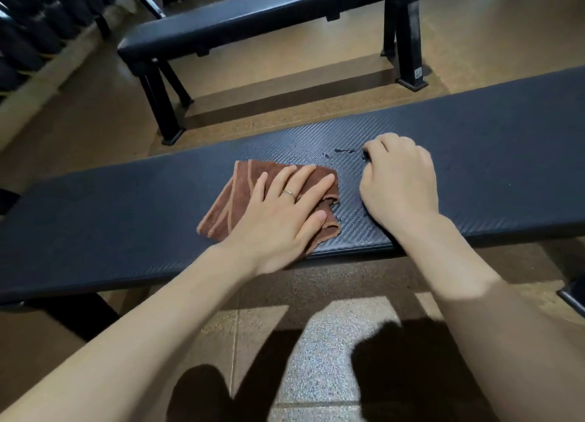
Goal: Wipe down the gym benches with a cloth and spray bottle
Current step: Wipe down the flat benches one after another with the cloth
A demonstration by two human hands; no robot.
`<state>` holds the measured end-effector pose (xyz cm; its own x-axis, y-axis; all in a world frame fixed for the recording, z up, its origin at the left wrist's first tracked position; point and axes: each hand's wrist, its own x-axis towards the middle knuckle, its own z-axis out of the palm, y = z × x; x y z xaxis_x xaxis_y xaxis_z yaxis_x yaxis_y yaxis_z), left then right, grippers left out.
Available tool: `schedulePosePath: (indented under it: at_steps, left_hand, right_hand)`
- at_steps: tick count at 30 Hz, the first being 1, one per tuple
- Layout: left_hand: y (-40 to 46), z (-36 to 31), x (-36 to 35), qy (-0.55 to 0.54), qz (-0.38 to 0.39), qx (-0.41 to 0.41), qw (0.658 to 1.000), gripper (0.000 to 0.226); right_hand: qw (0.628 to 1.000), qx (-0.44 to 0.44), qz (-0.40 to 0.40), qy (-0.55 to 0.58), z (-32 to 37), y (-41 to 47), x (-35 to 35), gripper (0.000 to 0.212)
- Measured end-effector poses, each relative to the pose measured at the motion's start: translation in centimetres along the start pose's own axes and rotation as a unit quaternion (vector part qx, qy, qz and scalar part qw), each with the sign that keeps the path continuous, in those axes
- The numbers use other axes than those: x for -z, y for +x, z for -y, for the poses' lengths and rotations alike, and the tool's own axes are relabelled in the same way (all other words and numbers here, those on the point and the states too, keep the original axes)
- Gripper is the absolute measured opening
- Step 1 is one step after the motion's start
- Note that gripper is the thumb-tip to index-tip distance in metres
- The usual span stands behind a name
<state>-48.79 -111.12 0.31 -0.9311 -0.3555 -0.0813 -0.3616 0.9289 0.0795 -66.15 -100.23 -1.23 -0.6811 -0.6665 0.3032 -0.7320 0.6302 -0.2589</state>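
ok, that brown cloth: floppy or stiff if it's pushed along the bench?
Probably floppy: the brown cloth lies folded with rumpled edges under the flat left hand. It may bunch rather than glide on the bench, whose pad looks textured.

The dark padded bench (126, 200) carries a folded brown cloth (234, 194) near its front edge, with small wet streaks (343, 151) just to its right.

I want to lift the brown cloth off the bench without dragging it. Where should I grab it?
Pinch the cloth at its free far-left folded edge, coming from above-left. The left hand presses flat over its right half, and there the layers stack thick on the bench.
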Motion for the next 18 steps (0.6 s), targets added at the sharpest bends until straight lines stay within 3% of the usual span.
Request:
schedulePosePath:
  at_steps: [4, 11, 15, 18]
  left_hand:
    - [2.8, -1.7, 0.0, -0.015, -0.002, 0.003, 1.0, 0.061]
    - [-3.8, 0.5, 0.0, -0.022, -0.009, -0.002, 1.0, 0.058]
    - [-2.9, 0.6, 0.3, -0.106, -0.047, 0.034, 0.993, 0.068]
    - [0.6, -0.3, 0.3, -0.054, -0.045, 0.031, 0.997, 0.07]
  right_hand:
    - [1.0, 0.018, 0.001, 0.002, 0.3, -0.4, -0.4, 0.043]
    - [0.999, 0.026, -0.009, 0.03, -0.4, -0.6, -0.7, 0.039]
    - [0.999, 0.023, -0.003, 0.024, -0.3, -0.4, -0.6, 0.037]
    - [1.0, 0.014, -0.011, 0.022, -0.2, -0.6, -0.3, 0.042]
